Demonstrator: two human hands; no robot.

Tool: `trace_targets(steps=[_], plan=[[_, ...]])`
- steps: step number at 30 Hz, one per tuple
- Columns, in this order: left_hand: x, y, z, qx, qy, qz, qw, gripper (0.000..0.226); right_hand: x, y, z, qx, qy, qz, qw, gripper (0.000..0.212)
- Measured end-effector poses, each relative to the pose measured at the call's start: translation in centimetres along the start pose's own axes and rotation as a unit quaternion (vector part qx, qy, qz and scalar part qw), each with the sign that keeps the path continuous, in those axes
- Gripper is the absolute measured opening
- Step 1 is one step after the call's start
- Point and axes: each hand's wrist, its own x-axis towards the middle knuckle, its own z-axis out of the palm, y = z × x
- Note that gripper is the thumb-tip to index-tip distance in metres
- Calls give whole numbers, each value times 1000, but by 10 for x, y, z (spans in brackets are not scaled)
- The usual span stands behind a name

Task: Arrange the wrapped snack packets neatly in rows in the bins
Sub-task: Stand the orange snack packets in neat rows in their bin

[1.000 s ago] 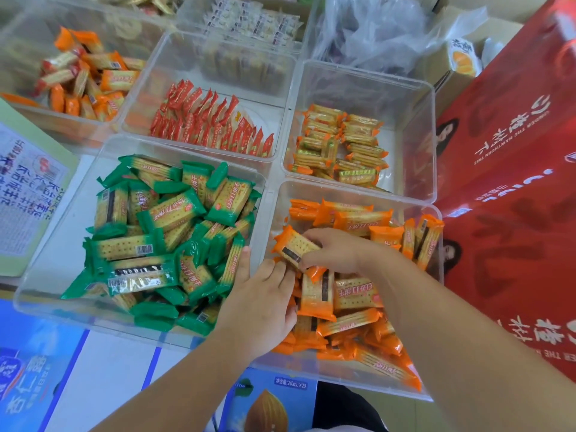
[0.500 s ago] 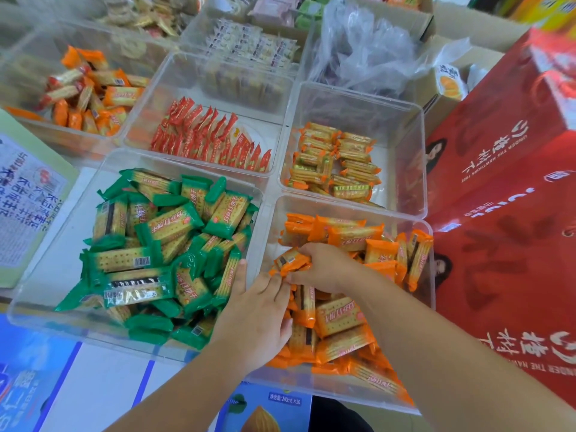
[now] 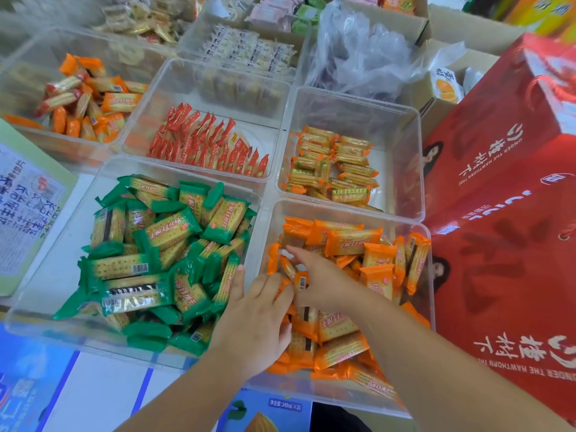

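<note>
The near right clear bin [image 3: 343, 210] holds a loose heap of orange cracker packets [image 3: 352, 241]. Both hands are inside it at its left side. My left hand [image 3: 255, 319] lies over the packets by the left wall, with its fingers against a few packets standing on edge [image 3: 274, 257] and its thumb on the wall. My right hand [image 3: 327, 282] reaches in from the right and pinches one of these upright orange packets [image 3: 300, 280]. The near left bin [image 3: 103, 169] is heaped with green packets [image 3: 171, 232] in disorder.
Behind stand bins with red packets [image 3: 205, 141] in a row, small yellow-orange packets [image 3: 333, 166] and mixed orange packets [image 3: 90, 101]. A large red carton [image 3: 505, 213] walls the right side. A crumpled plastic bag [image 3: 358, 54] lies at the back, and a printed box [image 3: 25, 198] at the left.
My right hand has carried its orange packet left and down to the bin's left wall, setting it on edge beside others. My left hand stayed at that wall.
</note>
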Motion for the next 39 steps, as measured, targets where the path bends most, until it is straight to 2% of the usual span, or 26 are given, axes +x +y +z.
trace_targets(steps=[2,4,5,7,10,12,15,19,23,25,30,34,37,39], plan=[[0,0,1,3,5,-1,1000,59,-1,0,1,0,10,28,1000,77],[0,1,0,9,9,-3,1000,62,1,2,0,-16,-5,52,999,47],[0,1,0,14,10,-5,1000,63,1,3,0,-30,-12,56,998,38],[1,2,-3,18,10,-15,1000,65,-1,3,0,-35,-10,50,998,43],[1,4,-8,-2,18,-30,999,63,-4,7,-2,-10,-8,49,999,71],[4,2,-13,-22,44,-26,998,59,-5,11,-3,-31,-15,45,998,78],[21,-10,-24,5,59,10,998,51,-4,13,-5,-73,-23,37,996,66],[58,-25,-39,119,-89,32,988,63,-3,10,-7,-259,-38,38,964,66],[82,-26,-37,233,-175,69,954,72,-4,13,-7,-261,-29,40,964,67],[93,-20,-39,255,-185,58,947,70,-4,16,-4,-248,-12,27,968,61],[112,-4,-44,307,-195,51,930,38,-9,20,3,-267,46,8,963,56],[116,-5,-45,310,-179,74,931,32,-17,23,4,-254,112,-18,960,23],[114,-10,-47,277,-155,100,943,27,-22,29,8,-214,153,-4,965,32],[112,-13,-47,239,-144,90,956,23,-25,33,8,-173,159,15,972,35]])
